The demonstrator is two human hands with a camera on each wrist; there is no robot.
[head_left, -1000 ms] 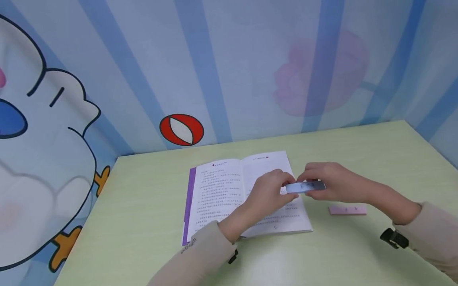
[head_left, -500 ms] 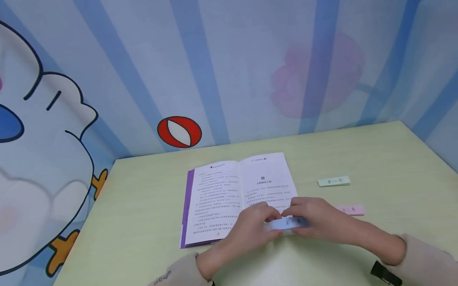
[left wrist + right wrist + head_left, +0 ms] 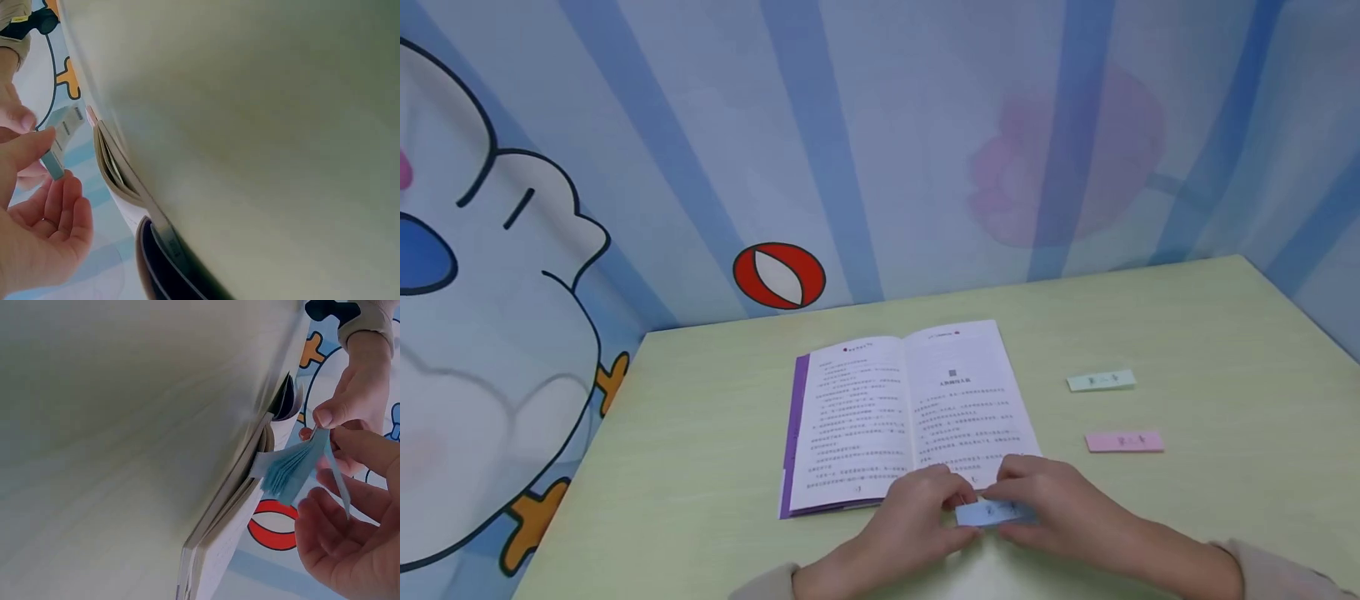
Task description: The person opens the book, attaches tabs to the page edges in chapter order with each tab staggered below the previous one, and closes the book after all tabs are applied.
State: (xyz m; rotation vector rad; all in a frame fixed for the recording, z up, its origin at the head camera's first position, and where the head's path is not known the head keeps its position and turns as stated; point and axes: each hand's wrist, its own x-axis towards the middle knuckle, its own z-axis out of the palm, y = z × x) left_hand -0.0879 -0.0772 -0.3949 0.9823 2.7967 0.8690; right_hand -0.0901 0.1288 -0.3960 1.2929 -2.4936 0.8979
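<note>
A pad of narrow blue sticky notes (image 3: 988, 512) with handwriting on it is held level just in front of the open book (image 3: 850, 417). My left hand (image 3: 917, 517) pinches its left end between thumb and fingers. At the other end my right hand (image 3: 1060, 508) pinches it too. In the right wrist view the sheets of the pad (image 3: 290, 472) fan apart, and one strip stands away from the rest beside the right fingers (image 3: 325, 512). The left wrist view shows the left thumb (image 3: 31, 150) on the pad's near end.
Right of the book lie a green sticky note pad (image 3: 1101, 381) and, nearer, a pink one (image 3: 1123, 442), both with handwriting. The book rests on a pale green table (image 3: 700, 433). A patterned blue wall (image 3: 917, 167) rises behind the table.
Both hands have moved together with the blue sticky notes from over the book's right page to in front of its lower edge. The green pad, hidden before, now shows.
</note>
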